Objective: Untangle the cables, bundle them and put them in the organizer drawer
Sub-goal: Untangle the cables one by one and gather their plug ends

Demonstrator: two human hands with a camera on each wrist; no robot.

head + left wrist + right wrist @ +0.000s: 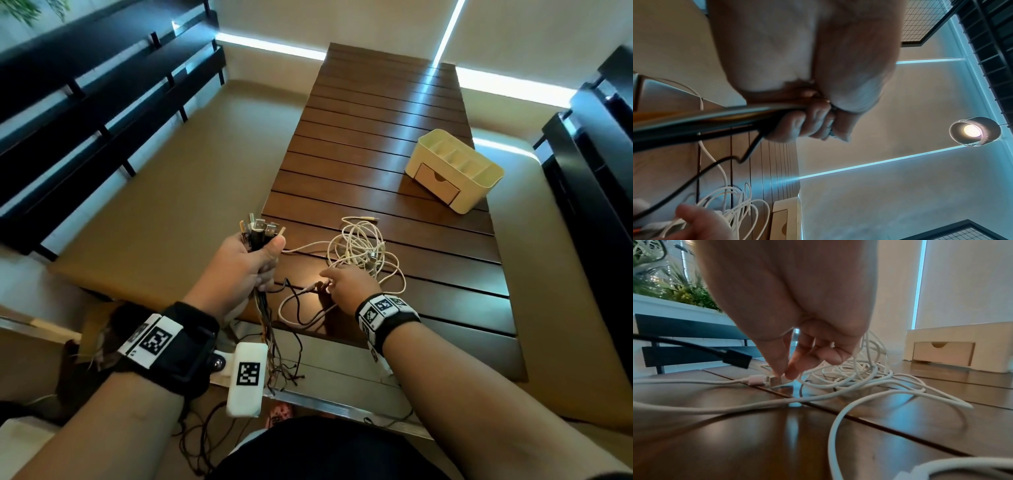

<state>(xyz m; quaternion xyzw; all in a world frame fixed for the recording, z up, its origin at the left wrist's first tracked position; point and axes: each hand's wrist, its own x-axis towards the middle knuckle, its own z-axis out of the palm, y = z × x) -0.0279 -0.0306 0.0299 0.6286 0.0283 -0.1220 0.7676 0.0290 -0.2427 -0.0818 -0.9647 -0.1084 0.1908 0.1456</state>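
Note:
My left hand (255, 255) is raised at the table's near left edge and grips a bundle of cables (260, 231) with several plug ends sticking up; their tails hang down off the edge (694, 120). A tangle of white cables (363, 251) lies on the dark slatted table (394, 113). My right hand (337, 282) reaches down beside the tangle, and its thumb and forefinger pinch the metal USB plug (775, 379) of a white cable lying on the wood. The cream organizer (454, 169) with its closed drawer (436, 185) stands at the right.
A black cable with a plug (735, 359) crosses the left of the right wrist view. Dark railings (85, 113) run along the left and right of the table. A white tagged box (247, 380) hangs at my left wrist.

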